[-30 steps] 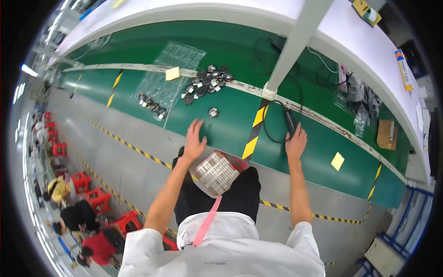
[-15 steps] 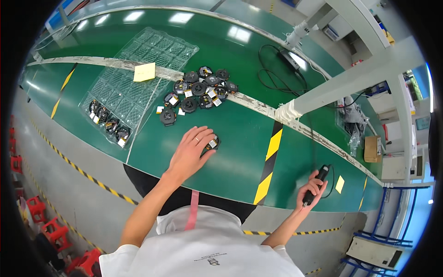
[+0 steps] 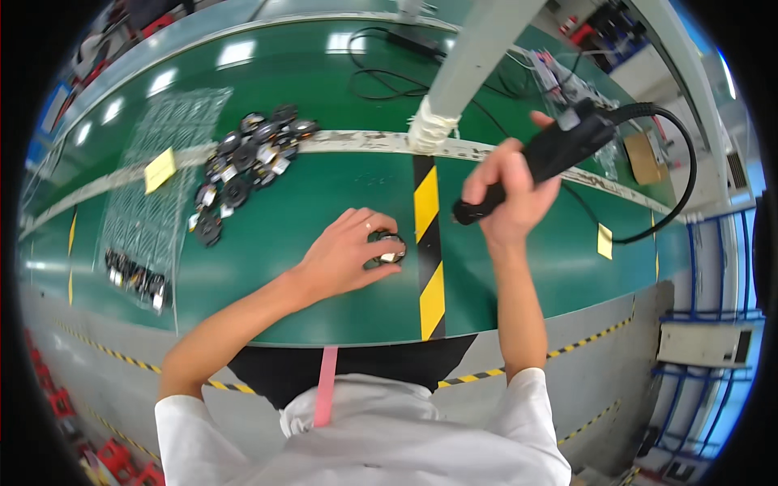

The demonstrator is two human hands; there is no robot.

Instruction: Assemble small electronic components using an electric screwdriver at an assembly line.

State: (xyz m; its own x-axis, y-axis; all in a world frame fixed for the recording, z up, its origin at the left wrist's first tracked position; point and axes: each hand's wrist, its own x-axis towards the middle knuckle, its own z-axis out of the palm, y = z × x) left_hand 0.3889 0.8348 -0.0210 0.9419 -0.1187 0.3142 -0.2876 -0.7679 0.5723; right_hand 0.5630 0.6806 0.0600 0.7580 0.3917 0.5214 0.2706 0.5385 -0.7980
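Observation:
My left hand [image 3: 344, 251] rests on the green bench, its fingers curled round a small round black part [image 3: 389, 257] with a pale label. Raised above the bench on the right, my right hand [image 3: 517, 202] grips a black corded electric screwdriver [image 3: 567, 146]. The tool's narrow end points left and down, above and to the right of the round part, apart from it. More round black parts with wires and white labels lie in a loose pile [image 3: 237, 192] to the left.
A clear plastic tray [image 3: 146, 211] on the left holds several round parts [image 3: 138, 279] at its near end. A yellow note [image 3: 160, 170] lies over it. A white post [image 3: 470, 73] rises beyond my hands. Striped tape [image 3: 431, 279] crosses the bench. Another yellow note [image 3: 604, 241] is at right.
My right hand has lifted the screwdriver from low over the bench's right side, up and toward my left hand. My left hand has shifted right with the round part. The view has turned.

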